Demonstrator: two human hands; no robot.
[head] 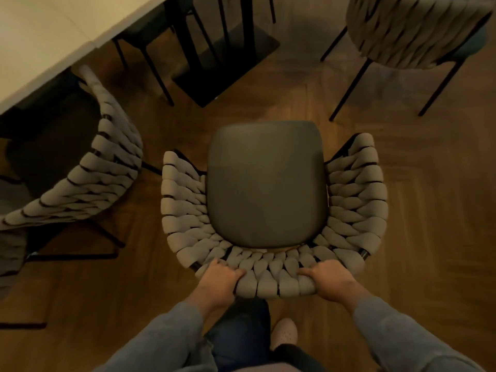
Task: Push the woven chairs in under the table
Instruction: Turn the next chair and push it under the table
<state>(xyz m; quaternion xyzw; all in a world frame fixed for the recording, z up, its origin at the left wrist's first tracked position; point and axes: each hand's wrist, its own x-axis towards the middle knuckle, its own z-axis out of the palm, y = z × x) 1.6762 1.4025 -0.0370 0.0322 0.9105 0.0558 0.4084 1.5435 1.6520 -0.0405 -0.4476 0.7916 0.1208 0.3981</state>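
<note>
A woven chair (271, 200) with a grey padded seat and thick beige woven backrest stands on the floor straight below me, out from the table. My left hand (218, 280) grips the top of its backrest at the left, and my right hand (327, 277) grips it at the right. The pale table (61, 36) fills the upper left corner. A second woven chair (88, 173) sits at the left with its seat partly under the table edge. A third woven chair (410, 30) stands at the upper right, apart from the table.
The table's black pedestal base (225, 65) rests on the wooden floor ahead of the chair. Thin black legs of another chair (150, 60) show under the tabletop. My shoe (284, 334) and jeans are just behind the chair back.
</note>
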